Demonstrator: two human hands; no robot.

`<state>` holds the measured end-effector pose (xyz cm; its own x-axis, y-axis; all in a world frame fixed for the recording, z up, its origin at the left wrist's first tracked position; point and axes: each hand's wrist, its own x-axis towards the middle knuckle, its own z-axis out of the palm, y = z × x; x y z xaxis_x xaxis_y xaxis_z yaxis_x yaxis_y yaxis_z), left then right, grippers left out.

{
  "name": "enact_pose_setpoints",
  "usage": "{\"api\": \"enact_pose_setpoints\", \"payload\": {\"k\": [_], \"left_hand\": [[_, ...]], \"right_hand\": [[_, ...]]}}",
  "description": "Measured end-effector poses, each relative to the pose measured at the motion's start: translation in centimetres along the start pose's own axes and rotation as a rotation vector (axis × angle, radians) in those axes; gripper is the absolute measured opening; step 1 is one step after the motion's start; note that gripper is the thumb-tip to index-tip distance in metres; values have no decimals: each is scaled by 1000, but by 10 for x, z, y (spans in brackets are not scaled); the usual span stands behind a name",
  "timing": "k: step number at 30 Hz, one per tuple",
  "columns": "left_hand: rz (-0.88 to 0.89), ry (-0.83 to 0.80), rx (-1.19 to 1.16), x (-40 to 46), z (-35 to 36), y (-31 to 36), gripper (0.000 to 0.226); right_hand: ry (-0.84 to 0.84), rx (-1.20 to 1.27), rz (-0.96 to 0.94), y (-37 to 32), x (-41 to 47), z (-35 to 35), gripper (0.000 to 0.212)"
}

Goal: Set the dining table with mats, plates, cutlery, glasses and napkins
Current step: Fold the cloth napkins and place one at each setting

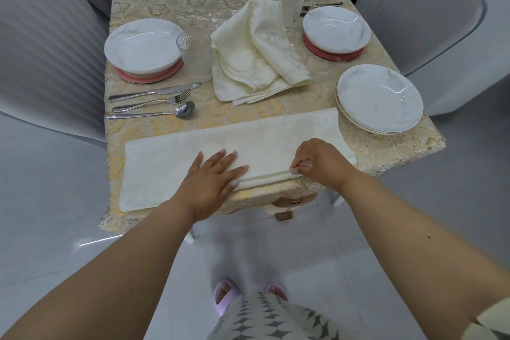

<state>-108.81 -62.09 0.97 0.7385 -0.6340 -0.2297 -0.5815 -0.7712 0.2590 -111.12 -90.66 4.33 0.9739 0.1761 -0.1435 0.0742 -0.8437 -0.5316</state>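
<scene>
left hand point(214, 176) lies flat on the spread napkin point(193, 157); right hand point(317, 164) pinches its folded near edge

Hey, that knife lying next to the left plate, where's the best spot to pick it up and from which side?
Take the knife by its handle, the end nearest the table's left edge, coming from above and the left. It lies flat with its blade pointing toward the glass, and the fork sits close on its near side, so pinching the handle end likely keeps fingers off both.
</scene>
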Motion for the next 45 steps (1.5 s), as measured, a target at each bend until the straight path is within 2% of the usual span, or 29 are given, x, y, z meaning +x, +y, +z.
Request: {"api": "enact_pose_setpoints", "payload": {"k": [4,7,11,13,16,19,21,24,26,28,30,37,45], "left_hand": [[15,27,3,-3,-5,3,72],[-52,98,-64,10,-15,10,74],[-156,17,-21,23,-4,17,79],[-173,0,57,22,8,19,77],[-191,50,86,22,15,21,74],[-145,93,79,18,17,20,71],[-134,167,2,19,11,16,68],[-237,390,-171,35,-8,8,59],[-313,295,-81,42,-7,1,56],[-368,184,14,39,5,-4,67],[-407,183,58,30,11,-14,76],[-561,207,41,-7,5,-68,82],[-629,148,3,-29,-3,-90,83]], "right_hand": [[-6,-16,-43,2,-5,6,5],[18,-32,-70,3,-6,9,5],[-31,-55,-30,1,-7,8,12],[-6,-35,1,-9,-2,6,22],[131,9,-1,-38,24,17,32],[80,-61,-11,-64,55,44,48],[-3,-158,51,-65,64,60,52],[-33,-329,69,-58,63,75,55],[-34,-371,86,-58,62,78,58],[-18,-374,155,-51,62,75,62],[1,-371,243,-33,60,64,66],[62,-398,448,23,41,32,74],[21,-458,565,16,44,25,76]]}}
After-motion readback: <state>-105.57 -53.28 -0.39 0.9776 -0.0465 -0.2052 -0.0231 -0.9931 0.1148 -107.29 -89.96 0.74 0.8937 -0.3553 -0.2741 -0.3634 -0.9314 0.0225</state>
